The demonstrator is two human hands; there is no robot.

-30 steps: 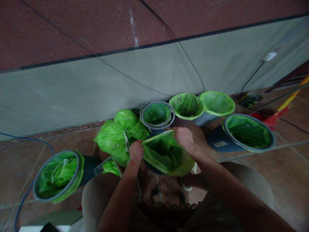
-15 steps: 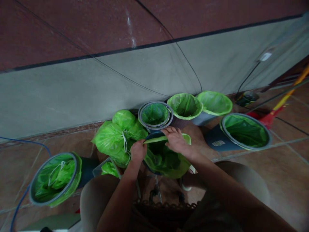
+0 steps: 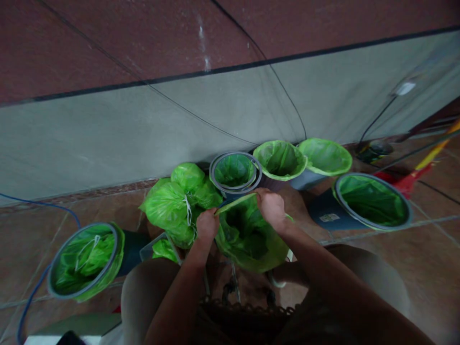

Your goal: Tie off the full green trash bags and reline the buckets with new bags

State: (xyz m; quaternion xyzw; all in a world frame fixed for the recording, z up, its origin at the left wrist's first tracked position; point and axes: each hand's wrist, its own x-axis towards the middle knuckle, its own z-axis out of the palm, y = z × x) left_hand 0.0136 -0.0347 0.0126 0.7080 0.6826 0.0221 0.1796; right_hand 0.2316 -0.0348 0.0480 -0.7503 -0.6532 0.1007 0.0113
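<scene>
Honestly, the left hand [image 3: 207, 224] and right hand [image 3: 271, 208] both pinch the far rim of the green bag [image 3: 253, 237], gaping before the knees [image 3: 149, 290], short of the far edge of the floor [image 3: 32, 239], and an uneven tug could split its thin plastic.

Single head-worn view, facing forward and down, near above bare left hand [image 3: 207, 225], bare right hand [image 3: 271, 208] and thin green plastic bag [image 3: 253, 239], maroon-and-grey wall [image 3: 108, 139] beyond
</scene>
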